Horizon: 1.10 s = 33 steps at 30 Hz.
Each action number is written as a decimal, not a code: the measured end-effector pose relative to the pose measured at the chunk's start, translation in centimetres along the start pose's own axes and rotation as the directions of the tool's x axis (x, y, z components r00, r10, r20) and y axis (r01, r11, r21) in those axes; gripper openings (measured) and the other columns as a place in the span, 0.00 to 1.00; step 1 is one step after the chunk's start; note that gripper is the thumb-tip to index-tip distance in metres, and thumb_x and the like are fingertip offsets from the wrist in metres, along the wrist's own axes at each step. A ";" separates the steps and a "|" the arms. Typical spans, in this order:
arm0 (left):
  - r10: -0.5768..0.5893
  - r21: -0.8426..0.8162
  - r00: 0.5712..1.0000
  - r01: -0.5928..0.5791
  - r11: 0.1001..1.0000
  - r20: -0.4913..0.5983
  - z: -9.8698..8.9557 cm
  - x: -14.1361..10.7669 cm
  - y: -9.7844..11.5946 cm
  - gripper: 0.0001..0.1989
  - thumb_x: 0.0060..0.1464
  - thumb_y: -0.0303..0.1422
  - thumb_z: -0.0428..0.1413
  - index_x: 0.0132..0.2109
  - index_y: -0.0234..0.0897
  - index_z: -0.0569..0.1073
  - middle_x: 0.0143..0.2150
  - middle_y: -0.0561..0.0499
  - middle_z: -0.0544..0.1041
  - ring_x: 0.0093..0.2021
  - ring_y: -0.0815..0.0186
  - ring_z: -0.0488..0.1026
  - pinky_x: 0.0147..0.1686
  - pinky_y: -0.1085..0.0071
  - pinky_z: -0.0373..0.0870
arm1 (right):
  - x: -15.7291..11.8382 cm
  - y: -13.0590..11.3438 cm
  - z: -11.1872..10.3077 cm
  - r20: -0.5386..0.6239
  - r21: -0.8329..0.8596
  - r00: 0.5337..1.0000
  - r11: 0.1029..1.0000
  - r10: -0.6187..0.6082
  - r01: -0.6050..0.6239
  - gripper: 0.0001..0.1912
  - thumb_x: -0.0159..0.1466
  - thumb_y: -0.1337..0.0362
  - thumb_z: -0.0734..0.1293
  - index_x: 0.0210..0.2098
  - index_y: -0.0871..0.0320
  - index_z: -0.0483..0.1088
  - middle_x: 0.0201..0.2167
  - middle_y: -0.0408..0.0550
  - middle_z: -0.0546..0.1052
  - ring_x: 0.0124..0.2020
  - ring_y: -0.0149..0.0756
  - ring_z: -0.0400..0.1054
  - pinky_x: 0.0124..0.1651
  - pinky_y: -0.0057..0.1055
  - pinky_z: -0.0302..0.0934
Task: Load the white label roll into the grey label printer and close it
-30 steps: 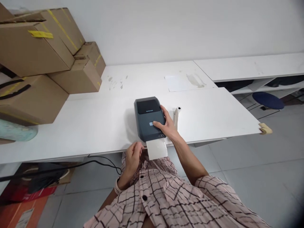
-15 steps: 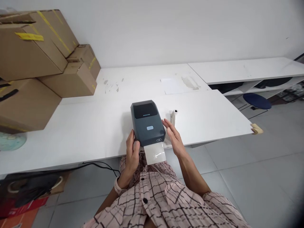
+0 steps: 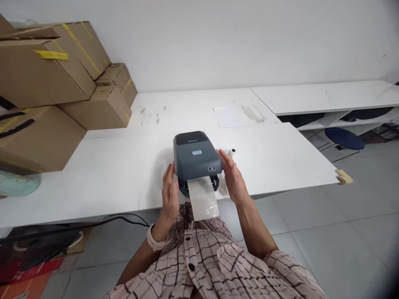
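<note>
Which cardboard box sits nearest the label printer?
The small lower-right cardboard box: its front corner comes closer to the label printer than any part of the other boxes.

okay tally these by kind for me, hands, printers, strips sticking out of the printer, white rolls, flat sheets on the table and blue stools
Hands: 2, left hand and right hand
Printer: 1
Strip: 1
White roll: 1
Flat sheet: 1
Blue stool: 1
Total: 7
</note>
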<state>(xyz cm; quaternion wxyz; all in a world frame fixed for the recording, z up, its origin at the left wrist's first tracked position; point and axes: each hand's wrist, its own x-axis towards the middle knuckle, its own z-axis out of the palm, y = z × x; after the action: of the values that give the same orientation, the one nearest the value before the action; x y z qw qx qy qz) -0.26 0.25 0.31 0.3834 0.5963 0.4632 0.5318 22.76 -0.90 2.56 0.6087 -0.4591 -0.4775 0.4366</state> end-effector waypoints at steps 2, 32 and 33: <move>0.029 -0.008 1.000 -0.029 1.000 -0.011 -0.1 2.2 0.4 0.29 0.72 0.51 0.47 0.73 0.48 0.67 0.76 0.46 0.66 0.77 0.52 0.62 0.73 0.55 0.63 | 2.0 -1.0 0.2 0.054 -0.074 0.997 0.995 -0.064 0.068 0.39 0.72 0.32 0.54 0.76 0.40 0.58 0.80 0.38 0.56 0.81 0.46 0.46 0.82 0.54 0.41; -0.387 0.726 0.881 0.076 0.683 0.272 0.4 9.2 1.2 0.23 0.63 0.31 0.48 0.62 0.34 0.73 0.45 0.41 0.84 0.42 0.51 0.81 0.37 0.64 0.69 | 11.6 -1.1 3.0 0.617 -0.709 0.782 0.497 0.093 0.500 0.28 0.71 0.57 0.65 0.68 0.58 0.67 0.64 0.61 0.77 0.64 0.61 0.70 0.64 0.57 0.66; -0.387 0.754 0.880 0.051 0.655 0.276 0.4 9.3 1.4 0.22 0.62 0.30 0.48 0.60 0.34 0.73 0.46 0.40 0.84 0.44 0.50 0.81 0.38 0.64 0.69 | 11.8 -0.7 3.1 0.654 -0.715 0.737 0.455 0.170 0.530 0.31 0.70 0.58 0.66 0.70 0.59 0.66 0.64 0.61 0.76 0.64 0.62 0.70 0.64 0.58 0.65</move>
<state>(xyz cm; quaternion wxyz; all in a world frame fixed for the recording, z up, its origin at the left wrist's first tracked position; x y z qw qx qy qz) 0.43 8.80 4.21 0.2668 0.7347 0.6134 0.1131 21.66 10.91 5.72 0.1278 -0.4631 -0.8572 0.1854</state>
